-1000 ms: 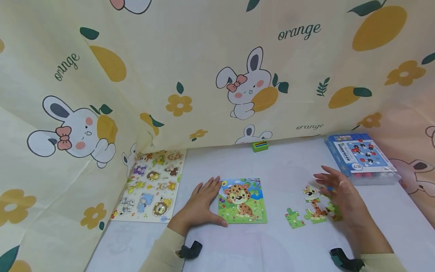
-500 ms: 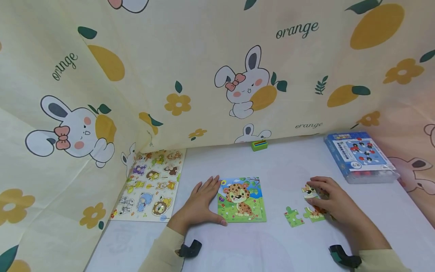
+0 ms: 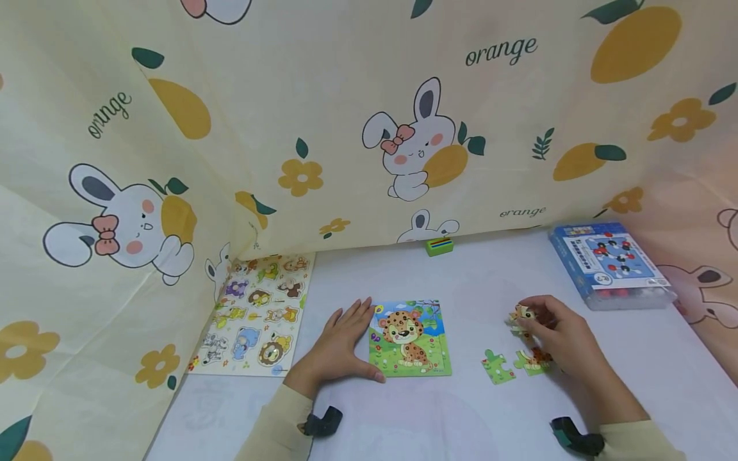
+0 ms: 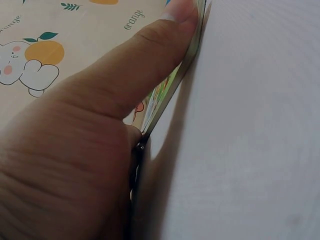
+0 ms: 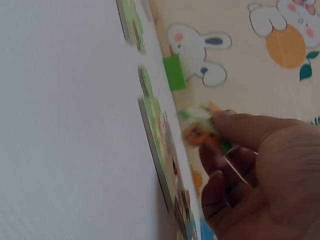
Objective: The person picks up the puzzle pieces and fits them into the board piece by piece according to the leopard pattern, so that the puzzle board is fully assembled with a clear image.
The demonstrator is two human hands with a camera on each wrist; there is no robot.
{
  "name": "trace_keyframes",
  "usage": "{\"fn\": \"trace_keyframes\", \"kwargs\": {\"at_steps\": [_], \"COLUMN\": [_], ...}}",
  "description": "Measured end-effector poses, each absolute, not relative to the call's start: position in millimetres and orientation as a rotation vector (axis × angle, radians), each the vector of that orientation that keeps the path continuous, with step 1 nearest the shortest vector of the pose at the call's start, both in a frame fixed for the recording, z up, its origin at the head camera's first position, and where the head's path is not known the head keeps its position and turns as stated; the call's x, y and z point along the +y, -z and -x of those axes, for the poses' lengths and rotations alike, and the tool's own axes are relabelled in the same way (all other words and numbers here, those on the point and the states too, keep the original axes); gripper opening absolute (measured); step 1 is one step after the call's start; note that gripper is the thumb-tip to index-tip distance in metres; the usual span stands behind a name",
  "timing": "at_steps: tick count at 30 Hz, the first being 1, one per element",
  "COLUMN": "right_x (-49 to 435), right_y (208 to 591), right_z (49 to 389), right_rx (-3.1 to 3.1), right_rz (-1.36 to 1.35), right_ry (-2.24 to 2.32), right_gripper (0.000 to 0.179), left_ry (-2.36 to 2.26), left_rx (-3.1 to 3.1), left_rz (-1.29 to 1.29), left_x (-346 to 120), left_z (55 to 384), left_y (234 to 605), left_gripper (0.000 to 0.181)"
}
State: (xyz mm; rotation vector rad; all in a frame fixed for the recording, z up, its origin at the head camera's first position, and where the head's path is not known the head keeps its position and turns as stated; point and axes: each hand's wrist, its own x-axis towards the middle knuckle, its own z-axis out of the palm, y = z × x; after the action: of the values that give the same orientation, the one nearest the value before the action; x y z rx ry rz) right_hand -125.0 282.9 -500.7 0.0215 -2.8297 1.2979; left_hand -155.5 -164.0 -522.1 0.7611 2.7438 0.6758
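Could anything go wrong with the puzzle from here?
The puzzle piece pinched in the right hand might slip. That hand could also nudge the loose pieces lying close by. The left hand, touching the edge of the leopard puzzle, might shift it.

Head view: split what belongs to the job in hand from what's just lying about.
Likely in the job:
- puzzle piece, in the right hand
- loose puzzle pieces nearby
- leopard picture, left hand at its edge

Apparently lying about:
- animal sheet
- small green block
- blue box
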Motion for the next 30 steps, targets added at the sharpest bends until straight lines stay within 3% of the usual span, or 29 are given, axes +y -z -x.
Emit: {"fn": "trace_keyframes", "kwargs": {"at_steps": [13, 30], "right_x": [234.4, 170.4], "right_y": [499.4, 506.0], "right_z": [121.4, 115.8], "right_rx": [-2.686, -2.676], "right_rz": [-0.099, -0.295], "right_ry": [-1.692, -1.911], "right_gripper": [0.030, 0.037], "left_ry": [-0.682, -0.696], "left_rx": [2.748, 2.745], "left_rz": [-0.772, -0.777], "left_x": [-164.6, -164.2], "left_z": [155.8, 155.6], "left_y": [523.1, 522.2], "left_gripper": [0.145, 0.146]}}
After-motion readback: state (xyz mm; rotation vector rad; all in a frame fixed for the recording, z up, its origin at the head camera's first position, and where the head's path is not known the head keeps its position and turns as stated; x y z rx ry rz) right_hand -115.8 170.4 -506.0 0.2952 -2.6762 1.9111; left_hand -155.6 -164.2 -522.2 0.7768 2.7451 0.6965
